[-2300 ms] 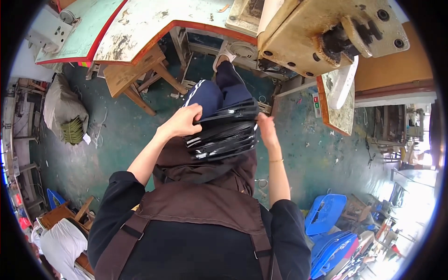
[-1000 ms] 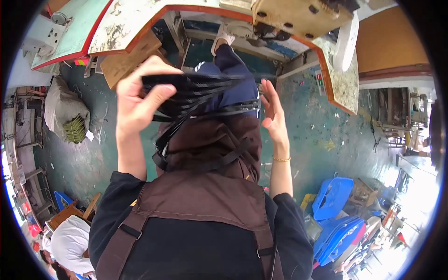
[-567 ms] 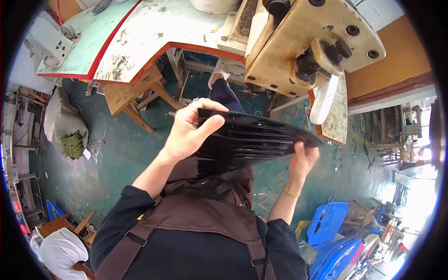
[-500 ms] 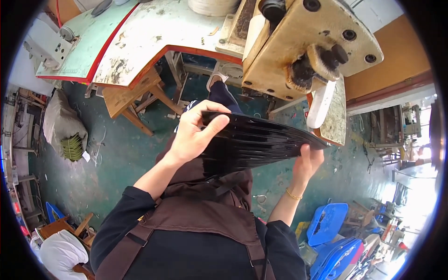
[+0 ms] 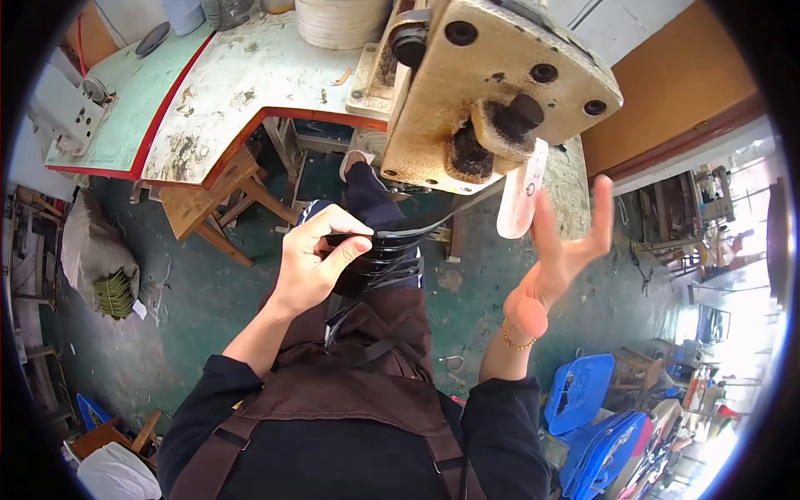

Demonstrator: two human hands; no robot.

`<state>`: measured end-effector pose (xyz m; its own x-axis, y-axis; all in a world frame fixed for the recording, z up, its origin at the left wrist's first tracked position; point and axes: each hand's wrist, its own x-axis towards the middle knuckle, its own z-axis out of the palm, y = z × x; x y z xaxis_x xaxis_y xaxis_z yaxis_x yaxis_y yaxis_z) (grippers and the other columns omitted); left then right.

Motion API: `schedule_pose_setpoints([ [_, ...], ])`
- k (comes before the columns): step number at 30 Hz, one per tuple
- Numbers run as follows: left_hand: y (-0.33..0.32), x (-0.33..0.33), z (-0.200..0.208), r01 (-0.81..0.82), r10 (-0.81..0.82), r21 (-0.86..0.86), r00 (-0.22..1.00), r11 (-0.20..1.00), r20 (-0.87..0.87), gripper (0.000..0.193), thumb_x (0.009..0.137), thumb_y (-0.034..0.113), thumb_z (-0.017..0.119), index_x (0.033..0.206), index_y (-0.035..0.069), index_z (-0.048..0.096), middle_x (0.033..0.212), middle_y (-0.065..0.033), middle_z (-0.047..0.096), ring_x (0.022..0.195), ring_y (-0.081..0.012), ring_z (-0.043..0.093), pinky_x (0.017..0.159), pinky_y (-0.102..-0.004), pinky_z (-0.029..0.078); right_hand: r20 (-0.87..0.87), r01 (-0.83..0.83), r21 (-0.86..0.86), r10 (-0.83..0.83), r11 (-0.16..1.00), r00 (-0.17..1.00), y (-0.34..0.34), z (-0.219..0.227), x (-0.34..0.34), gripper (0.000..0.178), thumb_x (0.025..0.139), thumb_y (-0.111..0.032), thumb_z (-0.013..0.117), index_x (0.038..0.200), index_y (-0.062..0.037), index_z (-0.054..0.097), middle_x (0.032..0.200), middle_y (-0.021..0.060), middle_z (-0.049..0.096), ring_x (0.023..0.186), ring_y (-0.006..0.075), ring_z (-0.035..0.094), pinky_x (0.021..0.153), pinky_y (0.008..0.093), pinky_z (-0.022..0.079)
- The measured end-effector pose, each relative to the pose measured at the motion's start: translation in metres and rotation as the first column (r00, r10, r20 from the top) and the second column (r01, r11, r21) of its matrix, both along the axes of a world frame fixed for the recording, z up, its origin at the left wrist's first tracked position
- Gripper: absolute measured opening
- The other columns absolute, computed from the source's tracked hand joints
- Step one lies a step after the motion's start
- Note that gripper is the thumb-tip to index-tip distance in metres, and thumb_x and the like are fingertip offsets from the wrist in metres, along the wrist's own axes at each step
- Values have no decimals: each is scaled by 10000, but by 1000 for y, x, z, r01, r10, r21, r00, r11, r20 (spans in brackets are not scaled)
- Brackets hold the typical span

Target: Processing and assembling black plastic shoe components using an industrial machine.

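Observation:
My left hand (image 5: 307, 262) grips a bundle of glossy black strips (image 5: 385, 265) at one end, thumb on top, above my lap. The far ends of the strips reach up toward the underside of a worn cream sewing machine head (image 5: 492, 92); where they end is partly hidden behind it. My right hand (image 5: 560, 271) is raised with its fingers spread and nothing in it. It is beside the white lever (image 5: 518, 204) that hangs from the machine, and I cannot tell whether a finger touches it.
A worn, red-edged worktable (image 5: 225, 108) lies ahead, with a white spool (image 5: 340, 21) on it. A wooden stool (image 5: 208, 196) stands below. A filled sack (image 5: 96, 237) rests on the floor at left. Blue crates (image 5: 579, 392) are at lower right.
My right hand has let go of the strips and risen beside the white lever, fingers opening. The bundle, fanned between both hands before, is now held by my left alone. The view has shifted.

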<state>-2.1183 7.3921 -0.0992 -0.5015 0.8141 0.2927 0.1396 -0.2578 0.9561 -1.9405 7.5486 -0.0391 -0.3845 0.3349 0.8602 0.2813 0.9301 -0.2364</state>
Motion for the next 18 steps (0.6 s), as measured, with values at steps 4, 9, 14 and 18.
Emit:
schedule_pose_setpoints([
  [4, -5, -4, -3, 7, -8, 1, 998, 1000, 59, 46, 802, 17, 633, 844, 8, 618, 800, -19, 582, 622, -74, 476, 560, -175, 361, -323, -155, -230, 75, 961, 943, 14, -21, 3, 1015, 746, -818, 136, 1298, -22, 438, 1371, 171, 341, 1291, 276, 267, 1067, 423, 180],
  [9, 3, -5, 5, 81, -77, -18, 979, 997, 189, 64, 796, 25, 647, 845, 2, 613, 787, -32, 590, 639, -80, 494, 587, -178, 385, -717, -766, -633, 290, 109, 634, 19, -108, 5, 701, 839, -546, 514, 1259, 11, 453, 1194, 165, 529, 1089, 214, 498, 966, 334, 351],
  [14, 13, -5, 9, 14, 18, -121, 967, 993, 253, 113, 753, -7, 677, 825, -13, 590, 807, -75, 599, 676, -104, 523, 625, -185, 415, -517, -494, -776, 52, 391, 854, 18, -112, 35, 135, 719, 40, 682, 832, 28, 610, 731, 43, 596, 628, 99, 480, 627, 180, 384],
  [18, 26, -2, 3, -79, 105, -116, 966, 990, 238, 145, 726, -17, 707, 796, -11, 581, 769, -74, 613, 650, -99, 544, 621, -184, 441, -474, -441, -762, 55, 474, 879, 34, -87, 47, 152, 739, -2, 686, 864, 36, 608, 753, 54, 597, 652, 104, 492, 631, 185, 389],
])
